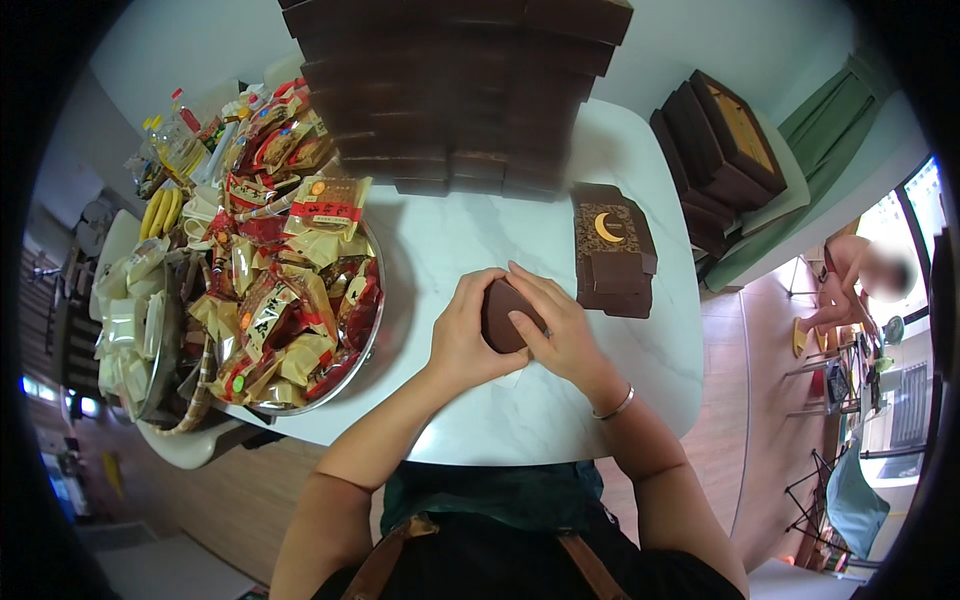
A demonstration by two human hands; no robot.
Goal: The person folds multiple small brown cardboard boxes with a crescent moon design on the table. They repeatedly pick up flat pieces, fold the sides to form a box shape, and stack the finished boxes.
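Over the white marble-patterned table point(465, 420), a small dark brown cardboard box point(501, 322) is between my two hands. My left hand point(459, 337) wraps its left side and lower edge, while the fingers of my right hand point(562, 330) lie across its top and right side. Part of the box is hidden under the fingers. A small pale scrap point(510, 379) shows beneath my hands. Just right of my right hand lie flattened brown cartons point(616, 259), the top one printed with a gold crescent moon and writing.
A tall stack of brown boxes point(457, 90) rises at the table's back. On the left, a round metal tray point(381, 300) holds several wrapped pastries point(292, 307), beside bananas point(161, 214) and bottles point(176, 142). More brown boxes point(712, 142) sit on a chair; a person point(844, 281) is farther right.
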